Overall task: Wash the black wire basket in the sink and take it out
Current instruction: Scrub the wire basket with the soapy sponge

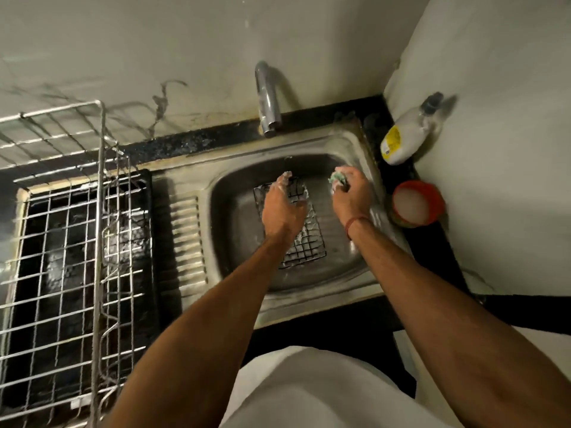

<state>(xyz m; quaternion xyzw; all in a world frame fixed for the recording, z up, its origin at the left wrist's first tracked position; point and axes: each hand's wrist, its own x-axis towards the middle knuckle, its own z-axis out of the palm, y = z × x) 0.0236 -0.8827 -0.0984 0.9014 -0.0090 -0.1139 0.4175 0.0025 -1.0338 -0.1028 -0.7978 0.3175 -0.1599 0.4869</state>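
Nearest the camera, a white garment (pixel 309 393) fills the bottom edge, and two bare forearms reach away from it over the front rim of the sink (pixel 309 307); the sink is dull, scuffed stainless steel, a rounded rectangular bowl with a ribbed draining board pressed into its left side. On the bowl's floor lies the black wire basket (pixel 304 239), a shallow oblong grid of thin dark wire, flecked with white suds; its long axis runs from the sink's front rim toward the back, tilted slightly leftward at the far end. The left hand (pixel 282 208) rests on the basket's far half, fingers spread and fairly straight, soapy at the tips, pressing rather than clutching. The right hand (pixel 350 196), with a red thread at the wrist, hovers over the sink's right side and grips a foamy green scrub pad (pixel 336 177) in curled fingers. Left of the sink stands a silvery wire dish rack (pixel 71 242) on the black counter. Right of the sink sit a round red tub (pixel 417 205) of pale paste and, farther back, a whitish plastic bottle (pixel 408 131) with a yellow label, lying tilted in the corner. Behind the sink a curved grey tap (pixel 267 97) juts from the stained pale wall.
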